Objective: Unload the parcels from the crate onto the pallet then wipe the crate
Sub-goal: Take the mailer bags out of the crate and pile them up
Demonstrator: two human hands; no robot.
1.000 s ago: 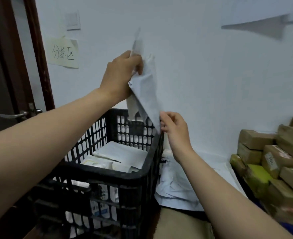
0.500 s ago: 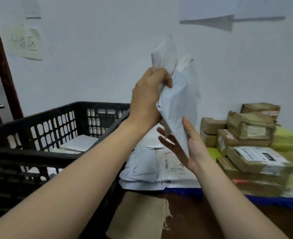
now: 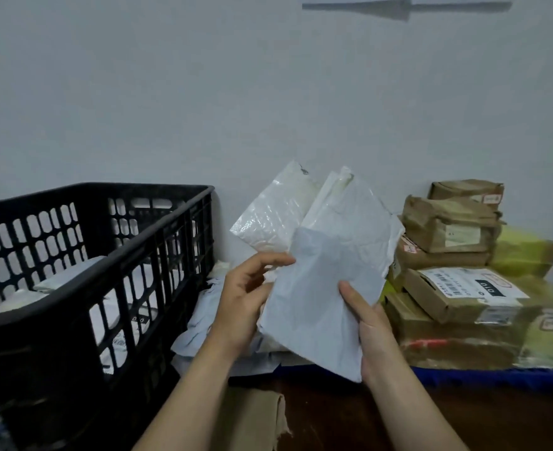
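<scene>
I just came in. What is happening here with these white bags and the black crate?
A person holds a few white mail bags up in front of them, the left hand gripping one edge and the right hand the other. The black crate on the left has more parcels inside. On the right, brown boxes are stacked on the blue pallet.

Single head-worn wide-angle view. Faces wall (image 3: 268, 92), tilted slightly down. Close range: forearms enter from bottom edge, left hand (image 3: 242, 301) and right hand (image 3: 372, 330) holding parcels (image 3: 327, 288) mid-frame. Crate (image 3: 158, 229) left of left hand; boxes (image 3: 447, 229) right of right hand.
</scene>
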